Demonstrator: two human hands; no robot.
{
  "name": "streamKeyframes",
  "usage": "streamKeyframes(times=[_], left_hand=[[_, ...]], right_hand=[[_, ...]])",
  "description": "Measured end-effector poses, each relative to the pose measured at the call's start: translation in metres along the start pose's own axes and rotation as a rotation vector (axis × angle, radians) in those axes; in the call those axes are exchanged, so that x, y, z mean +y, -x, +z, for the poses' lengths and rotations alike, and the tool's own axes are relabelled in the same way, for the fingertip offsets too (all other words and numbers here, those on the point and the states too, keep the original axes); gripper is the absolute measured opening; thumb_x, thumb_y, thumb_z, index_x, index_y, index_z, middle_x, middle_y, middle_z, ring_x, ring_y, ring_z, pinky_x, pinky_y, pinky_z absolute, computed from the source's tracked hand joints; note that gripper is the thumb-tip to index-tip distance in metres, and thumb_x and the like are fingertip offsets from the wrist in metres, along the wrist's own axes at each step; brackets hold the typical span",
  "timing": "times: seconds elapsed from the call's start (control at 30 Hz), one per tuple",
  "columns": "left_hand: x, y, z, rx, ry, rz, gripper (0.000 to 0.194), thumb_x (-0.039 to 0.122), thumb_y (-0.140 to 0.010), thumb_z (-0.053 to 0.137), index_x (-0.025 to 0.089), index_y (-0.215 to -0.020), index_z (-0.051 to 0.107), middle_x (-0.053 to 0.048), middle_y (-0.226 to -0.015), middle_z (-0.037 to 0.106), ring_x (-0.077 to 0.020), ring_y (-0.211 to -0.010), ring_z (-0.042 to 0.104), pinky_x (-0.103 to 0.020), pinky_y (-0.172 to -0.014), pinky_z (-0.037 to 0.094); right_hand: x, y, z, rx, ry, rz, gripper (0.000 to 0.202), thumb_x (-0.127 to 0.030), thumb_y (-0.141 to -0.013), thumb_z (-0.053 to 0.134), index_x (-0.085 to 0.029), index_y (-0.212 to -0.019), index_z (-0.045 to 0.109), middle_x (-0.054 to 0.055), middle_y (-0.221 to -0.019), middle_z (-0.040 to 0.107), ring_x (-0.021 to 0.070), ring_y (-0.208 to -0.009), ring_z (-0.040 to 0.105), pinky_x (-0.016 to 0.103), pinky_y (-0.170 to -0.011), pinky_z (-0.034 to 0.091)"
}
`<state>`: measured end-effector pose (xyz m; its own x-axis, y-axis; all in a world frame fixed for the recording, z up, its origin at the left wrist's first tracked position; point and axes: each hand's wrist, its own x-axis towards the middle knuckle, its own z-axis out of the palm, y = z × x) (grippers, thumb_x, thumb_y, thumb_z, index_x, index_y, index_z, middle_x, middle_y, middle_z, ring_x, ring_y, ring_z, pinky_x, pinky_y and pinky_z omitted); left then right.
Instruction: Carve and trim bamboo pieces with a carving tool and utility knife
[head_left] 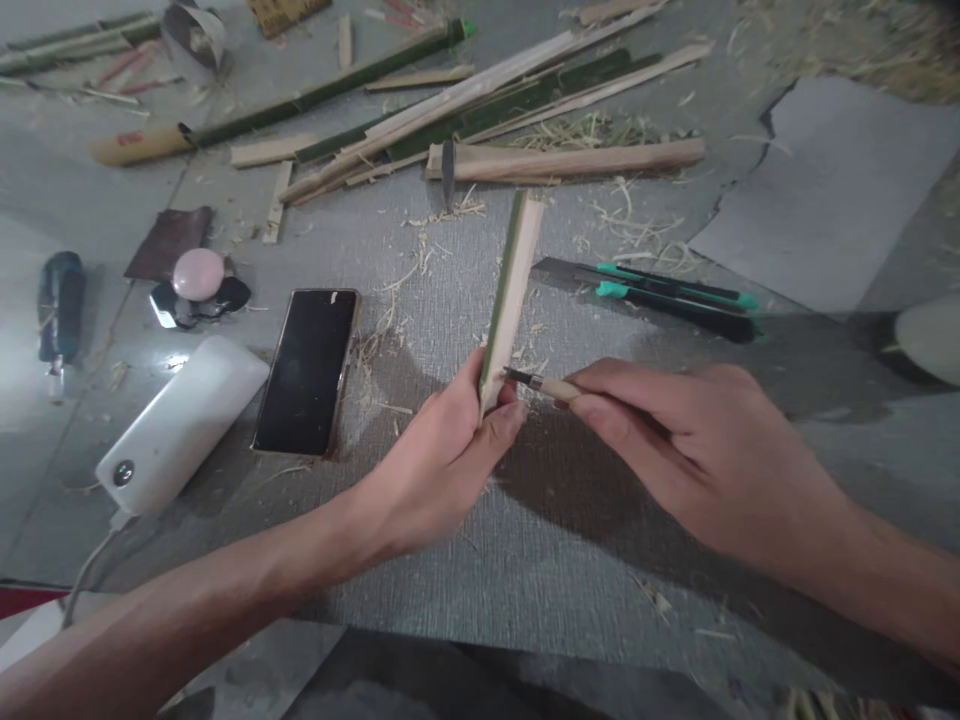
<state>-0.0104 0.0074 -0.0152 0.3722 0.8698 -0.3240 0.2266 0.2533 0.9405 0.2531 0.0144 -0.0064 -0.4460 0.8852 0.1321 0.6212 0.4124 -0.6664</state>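
My left hand (pixel 450 450) is closed round the lower end of a split bamboo strip (pixel 514 280), green on its left edge and pale on the face. The strip points up and away from me, over the grey table (pixel 420 580). In my right hand (pixel 682 440) is a small carving knife (pixel 551 387) with a light wooden handle, pinched between thumb and fingers. Its dark tip meets the pale face of the strip near my left fingers. Just right of the strip lies a green-and-black utility knife (pixel 675 295) with its blade out.
A dark phone (pixel 307 370) and a white power bank (pixel 180 425) with a cable lie at left, near a screwdriver (pixel 60 315). Bamboo pieces (pixel 330 95), a wooden-handled tool (pixel 577 160) and shavings (pixel 637 225) spread across the back. White paper (pixel 832 200) lies at right.
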Motion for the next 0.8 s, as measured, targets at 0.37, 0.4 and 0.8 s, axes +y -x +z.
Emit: streamKeyframes(times=[0.37, 0.4, 0.8], left_hand=[[-0.002, -0.004, -0.01, -0.177, 0.144, 0.012, 0.023, 0.046, -0.13, 0.063, 0.026, -0.122, 0.057, 0.005, -0.096, 0.047, -0.014, -0.082, 0.04, -0.029, -0.071, 0.039], [-0.002, -0.004, -0.01, -0.189, 0.152, 0.008, 0.024, 0.047, -0.13, 0.064, 0.026, -0.121, 0.057, 0.005, -0.095, 0.047, -0.0139, -0.081, 0.04, -0.029, -0.071, 0.039], [-0.002, -0.006, -0.006, -0.217, 0.361, 0.017, 0.023, 0.034, -0.122, 0.081, 0.026, -0.116, 0.06, 0.008, -0.085, 0.046, -0.0114, -0.073, 0.041, -0.027, -0.068, 0.042]], right_hand=[[0.02, -0.001, -0.005, 0.037, 0.155, -0.173, 0.046, -0.047, -0.134, 0.052, -0.029, -0.107, 0.084, -0.002, -0.069, 0.069, 0.0183, -0.055, 0.056, 0.037, -0.063, 0.037], [0.02, -0.001, -0.006, 0.036, 0.16, -0.184, 0.045, -0.047, -0.134, 0.052, -0.029, -0.107, 0.085, -0.001, -0.069, 0.07, 0.0186, -0.056, 0.056, 0.037, -0.064, 0.037], [0.007, -0.019, -0.02, -0.141, -0.296, 0.119, 0.052, -0.065, -0.128, 0.066, -0.028, -0.099, 0.088, -0.005, -0.068, 0.06, 0.0161, -0.06, 0.052, 0.033, -0.058, 0.038]])
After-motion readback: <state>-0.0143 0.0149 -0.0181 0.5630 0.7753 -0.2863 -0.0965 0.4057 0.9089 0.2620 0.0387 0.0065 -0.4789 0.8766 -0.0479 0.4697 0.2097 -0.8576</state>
